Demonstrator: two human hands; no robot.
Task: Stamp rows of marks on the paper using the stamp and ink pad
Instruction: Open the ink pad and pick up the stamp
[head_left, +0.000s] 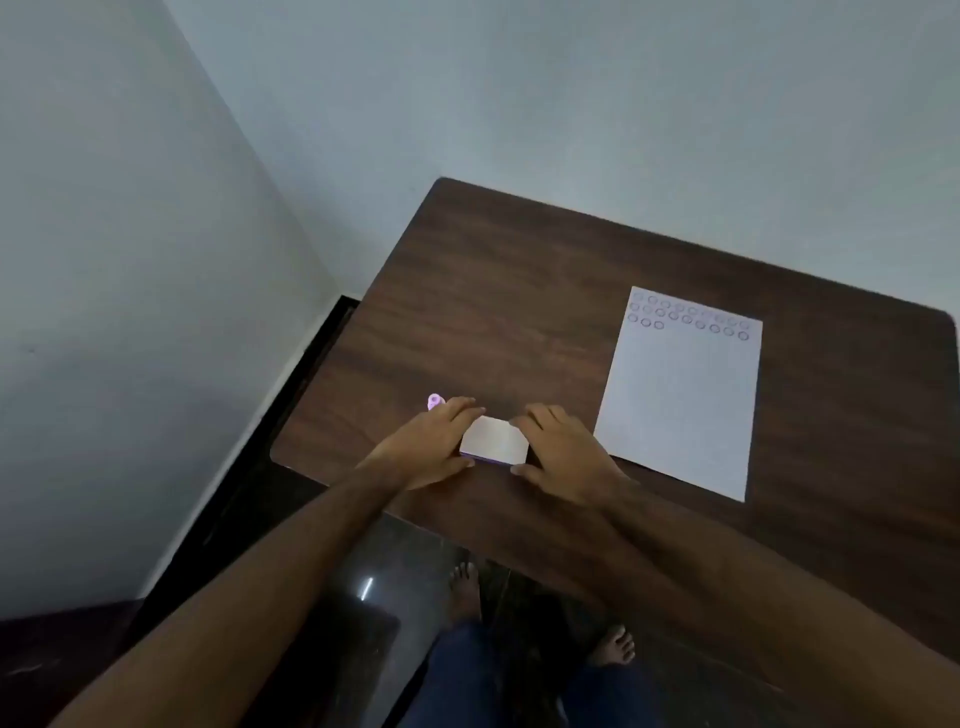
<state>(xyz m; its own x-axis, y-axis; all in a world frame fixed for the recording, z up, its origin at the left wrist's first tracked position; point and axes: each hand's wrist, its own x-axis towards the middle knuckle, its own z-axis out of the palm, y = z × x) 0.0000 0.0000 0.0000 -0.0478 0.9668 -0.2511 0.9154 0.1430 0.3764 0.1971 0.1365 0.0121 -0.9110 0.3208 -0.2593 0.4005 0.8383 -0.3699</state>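
A flat ink pad (494, 439) with a white lid and purple base lies near the table's front left edge. My left hand (435, 448) grips its left side and my right hand (560, 453) grips its right side. The lid looks closed. A small purple stamp (435, 401) lies on the table just beyond my left fingers, partly hidden by them. The white paper (680, 400) lies to the right, with two full rows of round marks along its top and three marks in a third row.
The dark wooden table (519, 291) stands in a corner against pale walls. Its front edge runs just below my hands. Under it are a dark glossy floor and my bare feet (465, 587).
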